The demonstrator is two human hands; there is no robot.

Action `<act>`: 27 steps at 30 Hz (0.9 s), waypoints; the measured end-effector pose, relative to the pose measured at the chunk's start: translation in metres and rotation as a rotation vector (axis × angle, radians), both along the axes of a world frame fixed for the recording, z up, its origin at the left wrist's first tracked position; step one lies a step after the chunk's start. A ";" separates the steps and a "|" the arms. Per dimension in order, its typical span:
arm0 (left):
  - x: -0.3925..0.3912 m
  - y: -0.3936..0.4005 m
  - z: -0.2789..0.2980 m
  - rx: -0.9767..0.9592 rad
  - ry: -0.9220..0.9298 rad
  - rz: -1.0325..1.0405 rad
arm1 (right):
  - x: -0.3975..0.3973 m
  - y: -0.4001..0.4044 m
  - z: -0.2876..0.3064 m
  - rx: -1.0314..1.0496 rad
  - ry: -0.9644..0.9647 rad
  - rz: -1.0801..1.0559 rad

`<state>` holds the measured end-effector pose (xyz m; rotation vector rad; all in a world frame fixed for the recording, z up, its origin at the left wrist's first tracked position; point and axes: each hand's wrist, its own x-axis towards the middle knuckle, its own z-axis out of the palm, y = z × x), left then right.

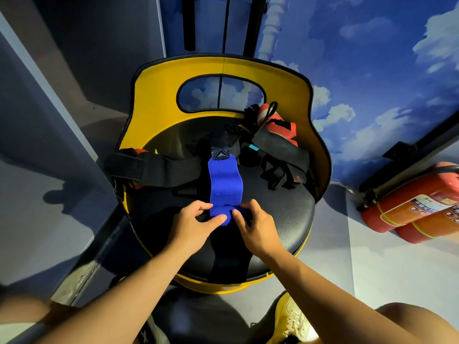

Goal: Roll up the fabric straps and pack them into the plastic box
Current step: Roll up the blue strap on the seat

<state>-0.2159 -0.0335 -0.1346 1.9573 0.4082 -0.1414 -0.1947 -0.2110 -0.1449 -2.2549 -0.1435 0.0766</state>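
A blue strap (225,184) lies lengthwise across the black seat (280,214) of a yellow-backed chair (159,95), its near end rolled into a small coil and its far end capped by a dark patch with a triangle mark. Both hands work at that coil — the left hand (193,227) pinches it from the left, thumb pressed on the front of the roll and fingers curled over its top edge, while the right hand (255,227) pinches it from the right, thumb against the roll and fingers curled over it.

Left of the blue strap a wide black strap (149,170) stretches toward the seat's edge. Behind and to the right sits a heap of black straps (280,162) with a red-and-white strap (275,122) on top, leaning against the chair back.

Well apart at the right, two red fire extinguishers (417,207) lie on the floor by a wall painted with clouds (372,58). A yellow shoe (290,319) shows at the bottom.
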 end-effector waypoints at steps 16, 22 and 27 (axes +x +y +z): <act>-0.033 -0.006 0.006 0.133 -0.017 -0.093 | -0.022 -0.011 0.000 -0.028 0.074 0.105; -0.020 -0.001 0.013 0.190 0.014 -0.129 | -0.008 -0.016 0.006 0.005 0.109 0.135; 0.004 -0.003 0.009 0.179 0.030 -0.043 | 0.007 -0.005 0.007 -0.031 0.099 0.066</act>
